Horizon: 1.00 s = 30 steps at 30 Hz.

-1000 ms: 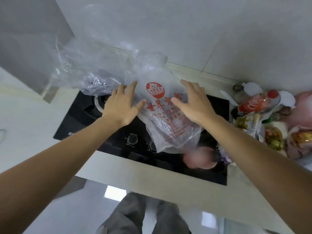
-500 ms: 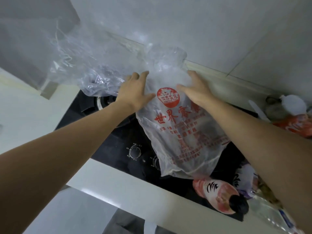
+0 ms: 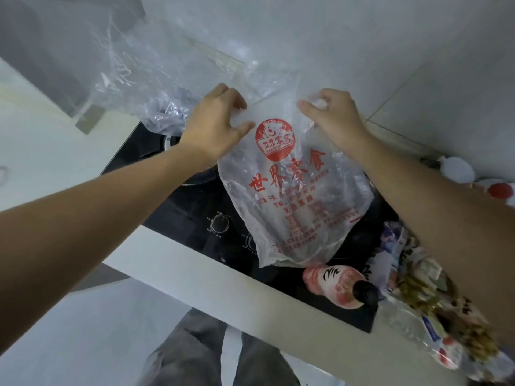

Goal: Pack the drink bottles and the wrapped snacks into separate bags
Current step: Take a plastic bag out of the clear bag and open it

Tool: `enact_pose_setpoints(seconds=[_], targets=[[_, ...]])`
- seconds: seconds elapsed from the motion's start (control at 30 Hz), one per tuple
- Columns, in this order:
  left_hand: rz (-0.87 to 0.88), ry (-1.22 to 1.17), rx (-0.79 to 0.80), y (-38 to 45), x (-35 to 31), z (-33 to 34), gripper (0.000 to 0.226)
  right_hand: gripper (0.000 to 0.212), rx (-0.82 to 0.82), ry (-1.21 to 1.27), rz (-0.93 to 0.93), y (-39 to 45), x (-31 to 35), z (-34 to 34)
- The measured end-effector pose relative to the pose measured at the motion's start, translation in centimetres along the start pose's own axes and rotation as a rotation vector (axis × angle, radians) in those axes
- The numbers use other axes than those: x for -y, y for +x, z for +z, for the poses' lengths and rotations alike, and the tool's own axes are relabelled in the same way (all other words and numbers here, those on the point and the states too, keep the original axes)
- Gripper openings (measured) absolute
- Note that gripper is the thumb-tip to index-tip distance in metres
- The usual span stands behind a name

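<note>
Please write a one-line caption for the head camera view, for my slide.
Both hands, left and right, grip the top of a red-printed plastic bag above a black stove.

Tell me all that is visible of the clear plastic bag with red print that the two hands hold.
The clear plastic bag with red print is thin, crinkled film with a round red bear logo and red Chinese characters. It hangs above the black glass stove, looking flat and empty. The left hand and right hand pinch its top edge. Its bottom reaches near a pink bottle with a black cap.
</note>
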<state>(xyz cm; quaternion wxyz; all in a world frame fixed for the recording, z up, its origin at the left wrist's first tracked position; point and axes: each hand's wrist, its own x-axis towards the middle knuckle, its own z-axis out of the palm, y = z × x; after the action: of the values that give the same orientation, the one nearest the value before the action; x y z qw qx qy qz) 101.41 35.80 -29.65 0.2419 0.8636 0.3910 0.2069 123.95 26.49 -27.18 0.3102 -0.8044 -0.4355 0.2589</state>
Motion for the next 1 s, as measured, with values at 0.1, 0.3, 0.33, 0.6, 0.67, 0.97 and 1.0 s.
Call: enact_pose_setpoints(seconds=[0.1,0.3,0.33,0.6,0.67,0.97,1.0], targets=[[0.034,-0.049,-0.085,-0.2,-0.9,-2.2,0.03,0.031,-0.056,0.074,-0.086,-1.5,2.2,-1.3],[0.103,-0.09,-0.163,-1.2,-2.9,-6.5,0.023,0.029,-0.133,0.095,-0.18,-4.4,5.4,-3.5],[0.117,-0.095,-0.155,-1.4,-3.2,-7.0,0.023,0.029,-0.139,0.099,-0.189,-4.7,5.7,-3.7],[0.205,-0.11,-0.164,-2.5,-6.6,-12.1,0.028,0.083,-0.054,0.058,-0.389,-8.7,9.0,-7.2],[0.219,-0.111,-0.196,-2.3,-7.9,-13.8,0.025,0.073,-0.042,-0.02,-0.426,-10.0,10.6,-8.8],[0.356,-0.104,-0.255,-3.6,-12.1,-17.5,0.02,0.007,-0.193,-0.231,-0.546,-13.6,10.7,-14.0],[0.357,-0.094,-0.229,-4.0,-12.1,-17.1,0.019,0.01,-0.182,-0.25,-0.537,-14.0,10.1,-13.8]])
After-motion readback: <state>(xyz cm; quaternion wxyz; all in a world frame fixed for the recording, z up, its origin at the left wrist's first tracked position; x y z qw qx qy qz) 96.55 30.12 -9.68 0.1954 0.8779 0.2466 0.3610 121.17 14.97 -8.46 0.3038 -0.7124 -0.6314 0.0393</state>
